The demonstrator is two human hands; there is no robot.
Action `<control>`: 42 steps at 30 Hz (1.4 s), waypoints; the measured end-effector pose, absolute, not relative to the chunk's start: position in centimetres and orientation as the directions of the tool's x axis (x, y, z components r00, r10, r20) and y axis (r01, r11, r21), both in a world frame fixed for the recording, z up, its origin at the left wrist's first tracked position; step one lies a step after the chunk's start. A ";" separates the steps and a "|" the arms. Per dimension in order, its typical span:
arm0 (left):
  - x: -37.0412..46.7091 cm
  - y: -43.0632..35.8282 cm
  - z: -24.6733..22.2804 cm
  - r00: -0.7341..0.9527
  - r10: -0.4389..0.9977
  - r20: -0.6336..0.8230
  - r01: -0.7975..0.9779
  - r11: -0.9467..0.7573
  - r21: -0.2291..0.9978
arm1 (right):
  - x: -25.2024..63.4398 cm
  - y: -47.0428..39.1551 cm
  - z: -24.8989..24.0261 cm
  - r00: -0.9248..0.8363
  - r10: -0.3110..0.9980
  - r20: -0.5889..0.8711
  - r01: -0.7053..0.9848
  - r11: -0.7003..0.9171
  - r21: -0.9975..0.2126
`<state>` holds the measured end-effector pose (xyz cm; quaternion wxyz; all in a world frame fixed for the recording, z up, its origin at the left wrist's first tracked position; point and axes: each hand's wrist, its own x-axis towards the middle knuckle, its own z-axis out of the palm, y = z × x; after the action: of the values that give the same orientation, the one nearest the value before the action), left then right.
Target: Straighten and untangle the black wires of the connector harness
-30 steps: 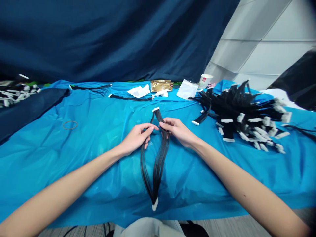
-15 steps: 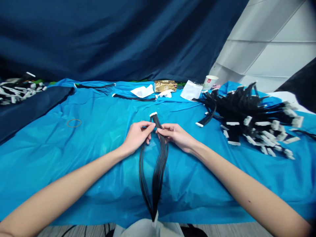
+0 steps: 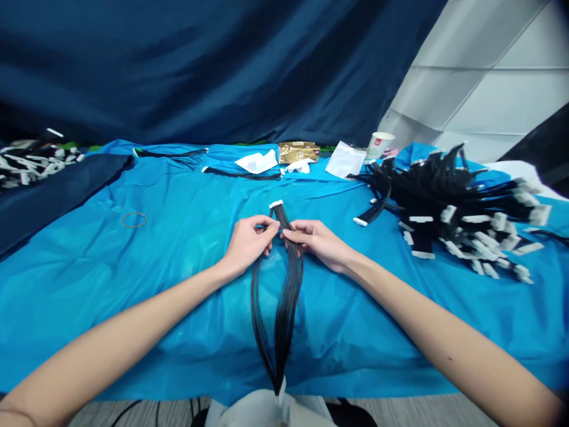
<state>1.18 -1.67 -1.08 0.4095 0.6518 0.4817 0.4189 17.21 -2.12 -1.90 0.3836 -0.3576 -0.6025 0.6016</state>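
A wire harness (image 3: 284, 314) of thin black wires runs from a white connector (image 3: 276, 204) on the blue sheet down to the table's front edge, close to my body. Its wires are parted into a thin left strand and a thicker right bundle. My left hand (image 3: 252, 240) pinches the thin strand just below the connector. On the thicker bundle, my right hand (image 3: 315, 242) is closed, thumb on top. The fingertips of both hands nearly meet. Some fingers are hidden behind the wires.
To the right lies a big pile of black harnesses (image 3: 427, 184) with white connectors. Another pile (image 3: 35, 163) sits far left. A rubber band (image 3: 134, 220) rests left of my hands. Along the back are a gold packet (image 3: 299, 152), white papers (image 3: 345, 159) and a paper cup (image 3: 380, 145).
Both hands keep their hold on the wires with barely any movement. The view has shifted very slightly.
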 end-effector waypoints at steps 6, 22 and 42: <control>1.4 -1.8 -0.9 0.174 0.979 0.107 0.224 -0.146 0.964 | 17.2 -2.1 -1.8 -0.444 0.896 0.033 -0.013 0.031 -0.999; 1.1 -1.6 -0.1 0.375 0.917 -0.140 -0.217 0.233 0.948 | 17.1 -2.2 -1.5 -0.380 0.925 0.021 -0.004 0.021 -1.000; 0.2 -1.8 1.0 0.508 0.855 -0.108 0.046 0.099 0.994 | 17.7 -2.1 -1.4 -0.400 0.914 0.073 -0.009 0.076 -0.997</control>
<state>0.21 -1.75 0.96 0.6358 0.5913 0.3809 0.3180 17.73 -2.08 -1.37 0.4044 -0.3694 -0.6120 0.5706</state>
